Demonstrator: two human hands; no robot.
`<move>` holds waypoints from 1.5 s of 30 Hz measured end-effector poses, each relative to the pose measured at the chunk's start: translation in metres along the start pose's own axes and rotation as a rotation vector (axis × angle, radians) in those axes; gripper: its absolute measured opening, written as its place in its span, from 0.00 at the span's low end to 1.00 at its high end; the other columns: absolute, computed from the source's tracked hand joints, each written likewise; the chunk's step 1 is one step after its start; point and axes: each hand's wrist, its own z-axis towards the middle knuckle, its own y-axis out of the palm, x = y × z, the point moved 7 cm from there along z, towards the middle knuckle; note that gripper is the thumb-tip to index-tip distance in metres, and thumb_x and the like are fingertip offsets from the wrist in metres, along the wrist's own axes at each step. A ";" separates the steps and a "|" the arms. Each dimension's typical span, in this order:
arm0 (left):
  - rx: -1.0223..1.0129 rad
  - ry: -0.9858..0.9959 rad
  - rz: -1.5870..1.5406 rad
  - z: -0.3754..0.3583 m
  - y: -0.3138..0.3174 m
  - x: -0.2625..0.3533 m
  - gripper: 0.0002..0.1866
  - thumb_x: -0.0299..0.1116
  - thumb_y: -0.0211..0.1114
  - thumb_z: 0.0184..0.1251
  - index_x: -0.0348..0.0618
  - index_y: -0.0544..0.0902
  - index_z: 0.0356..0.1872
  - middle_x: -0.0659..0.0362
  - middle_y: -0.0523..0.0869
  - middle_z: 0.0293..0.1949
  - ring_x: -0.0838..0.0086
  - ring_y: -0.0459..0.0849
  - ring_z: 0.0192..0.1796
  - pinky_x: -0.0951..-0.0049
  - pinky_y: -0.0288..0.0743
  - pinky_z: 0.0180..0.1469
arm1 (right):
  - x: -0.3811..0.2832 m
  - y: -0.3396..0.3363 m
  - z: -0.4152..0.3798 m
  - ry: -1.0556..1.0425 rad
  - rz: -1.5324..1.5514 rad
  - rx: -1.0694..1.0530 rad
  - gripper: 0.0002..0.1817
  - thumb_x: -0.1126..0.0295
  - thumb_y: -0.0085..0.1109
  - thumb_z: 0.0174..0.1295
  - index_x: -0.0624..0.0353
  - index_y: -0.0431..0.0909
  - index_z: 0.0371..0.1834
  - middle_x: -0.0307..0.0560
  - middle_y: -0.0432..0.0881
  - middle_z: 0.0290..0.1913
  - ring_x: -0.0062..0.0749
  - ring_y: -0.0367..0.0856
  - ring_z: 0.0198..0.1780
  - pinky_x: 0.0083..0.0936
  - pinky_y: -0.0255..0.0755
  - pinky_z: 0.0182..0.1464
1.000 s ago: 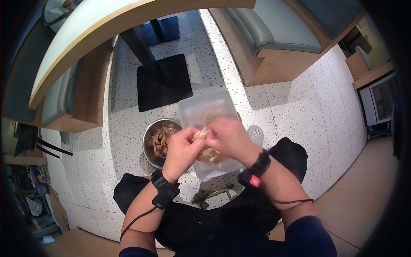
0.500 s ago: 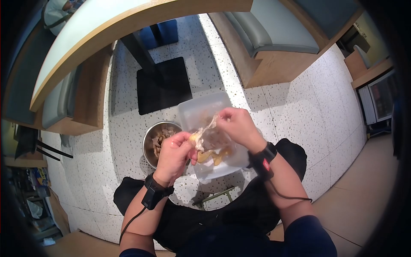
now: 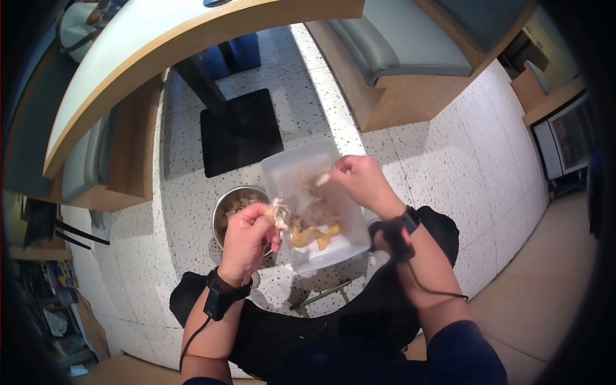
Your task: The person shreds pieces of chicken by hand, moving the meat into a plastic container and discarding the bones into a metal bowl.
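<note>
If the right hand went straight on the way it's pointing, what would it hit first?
Likely the far wall of the translucent plastic container, though depth is unclear and the right hand might pass above its rim.

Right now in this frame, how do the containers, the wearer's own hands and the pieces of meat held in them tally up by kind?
Translucent plastic tub: 1
Metal bowl: 1
Hands, left hand and right hand: 2
Held meat, ragged pale chunk on the left and small pale strip on the right: 2
Total: 6
</note>
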 end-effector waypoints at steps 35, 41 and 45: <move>-0.152 0.009 0.125 0.015 0.032 -0.021 0.05 0.25 0.63 0.71 0.38 0.82 0.44 0.64 0.86 0.38 0.86 0.78 0.34 0.83 0.72 0.37 | -0.039 0.048 -0.023 -0.235 0.044 -0.181 0.13 0.67 0.67 0.58 0.62 0.87 0.43 0.52 0.88 0.35 0.43 0.89 0.39 0.34 0.81 0.45; 0.001 -0.022 0.112 0.018 0.020 -0.012 0.07 0.24 0.63 0.72 0.40 0.83 0.47 0.66 0.86 0.39 0.87 0.79 0.34 0.84 0.73 0.37 | -0.006 0.040 -0.006 -0.053 -0.115 -0.140 0.17 0.66 0.65 0.59 0.62 0.87 0.48 0.57 0.88 0.38 0.51 0.88 0.42 0.38 0.82 0.48; -0.032 -0.004 -0.042 0.025 0.014 -0.017 0.12 0.24 0.64 0.72 0.34 0.84 0.54 0.62 0.87 0.41 0.84 0.79 0.37 0.83 0.73 0.40 | -0.012 0.045 -0.015 -0.152 -0.148 -0.078 0.17 0.67 0.64 0.60 0.62 0.87 0.50 0.57 0.88 0.39 0.50 0.88 0.42 0.38 0.81 0.48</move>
